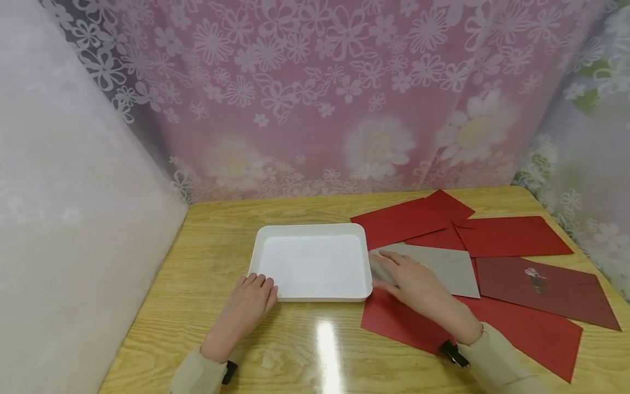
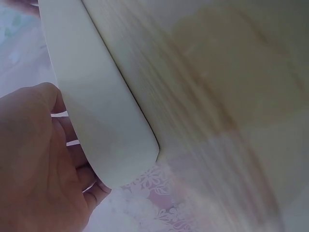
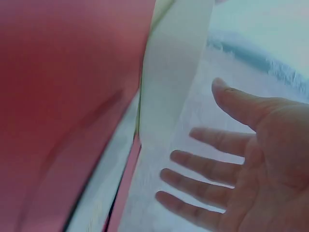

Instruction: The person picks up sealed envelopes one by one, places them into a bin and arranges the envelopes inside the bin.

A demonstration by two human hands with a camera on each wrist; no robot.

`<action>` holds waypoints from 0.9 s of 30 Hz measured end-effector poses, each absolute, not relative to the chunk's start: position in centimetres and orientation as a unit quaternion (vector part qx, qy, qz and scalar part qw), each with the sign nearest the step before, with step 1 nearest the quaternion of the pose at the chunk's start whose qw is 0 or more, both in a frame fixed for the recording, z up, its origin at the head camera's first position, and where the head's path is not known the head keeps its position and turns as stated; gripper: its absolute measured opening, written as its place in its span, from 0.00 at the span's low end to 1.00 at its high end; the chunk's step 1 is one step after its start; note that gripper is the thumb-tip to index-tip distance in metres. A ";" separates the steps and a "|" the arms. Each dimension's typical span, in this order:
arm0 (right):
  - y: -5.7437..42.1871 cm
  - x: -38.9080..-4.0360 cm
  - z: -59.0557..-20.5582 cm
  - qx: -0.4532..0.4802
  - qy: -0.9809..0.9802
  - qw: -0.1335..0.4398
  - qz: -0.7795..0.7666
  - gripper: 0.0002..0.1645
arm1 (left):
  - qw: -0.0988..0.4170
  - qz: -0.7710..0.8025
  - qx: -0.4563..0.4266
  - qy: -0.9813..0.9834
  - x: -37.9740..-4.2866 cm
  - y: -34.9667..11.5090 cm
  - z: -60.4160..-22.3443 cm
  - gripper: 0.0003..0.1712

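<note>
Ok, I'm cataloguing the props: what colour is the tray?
White; the tray shows best in the head view.

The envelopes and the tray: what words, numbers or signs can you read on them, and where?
No words, numbers or brands can be read in any view.
Maroon envelope: small dark marks under a pale flower print, too blurred to read.
Grey envelope, red envelopes and white tray: no writing that I can make out.
</note>
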State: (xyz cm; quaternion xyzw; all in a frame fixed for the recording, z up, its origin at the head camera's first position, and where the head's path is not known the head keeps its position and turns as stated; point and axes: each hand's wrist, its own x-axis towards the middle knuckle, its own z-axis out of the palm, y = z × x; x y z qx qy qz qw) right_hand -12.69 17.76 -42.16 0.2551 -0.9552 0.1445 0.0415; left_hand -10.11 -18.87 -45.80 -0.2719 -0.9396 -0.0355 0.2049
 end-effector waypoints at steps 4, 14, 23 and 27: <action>19.9 -14.1 -41.6 0.266 -0.951 0.096 0.128 0.27 | 0.197 -0.047 -0.265 -0.943 -10.1 -19.0 -45.8 0.21; 26.2 -17.7 -42.2 0.239 -0.968 0.040 0.070 0.23 | 0.193 -0.051 -0.264 -0.944 -10.2 -19.1 -45.9 0.21; 26.7 -18.5 -43.9 0.190 -0.978 -0.067 0.058 0.50 | 0.191 -0.046 -0.268 -0.943 -10.3 -19.2 -46.1 0.21; 26.6 -18.8 -44.0 0.184 -0.979 -0.058 0.070 0.48 | 0.195 -0.045 -0.270 -0.942 -10.3 -19.2 -46.2 0.20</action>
